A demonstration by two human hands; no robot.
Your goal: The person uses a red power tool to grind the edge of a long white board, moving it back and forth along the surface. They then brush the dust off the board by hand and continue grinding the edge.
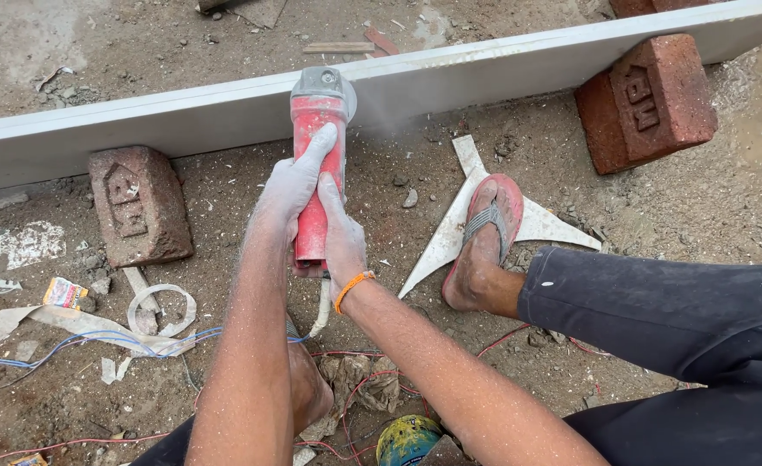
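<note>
Both hands clenched on the red angle grinder [318,173]: left hand [290,185] wraps the body from the left side with the index finger stretched up along the casing, right hand [342,237] clamps the lower body from the right, orange band [353,287] on that wrist. From my feed the grinder points away from the person, its grey metal head right at the near face of the long white slab [225,112], which stands on edge and runs across the frame. I see a puff of pale dust just right of the head; the disc itself I can't make out. Both hands and forearms are coated in white dust. White cord [320,311] drops from the grinder's rear end down between the forearms. One red brick [137,204] lies on the dirt just below the slab on the left; a second brick [648,102] leans against it on the right. Foot in a pink sandal [489,229] is planted on a white pointed offcut [450,237], right of the grinder. Blue and red wires [70,345] trail over the ground lower left, next to scraps of white strip [161,302]. A blue-yellow round object [407,438] sits at the bottom edge; I can't tell what it is.
</note>
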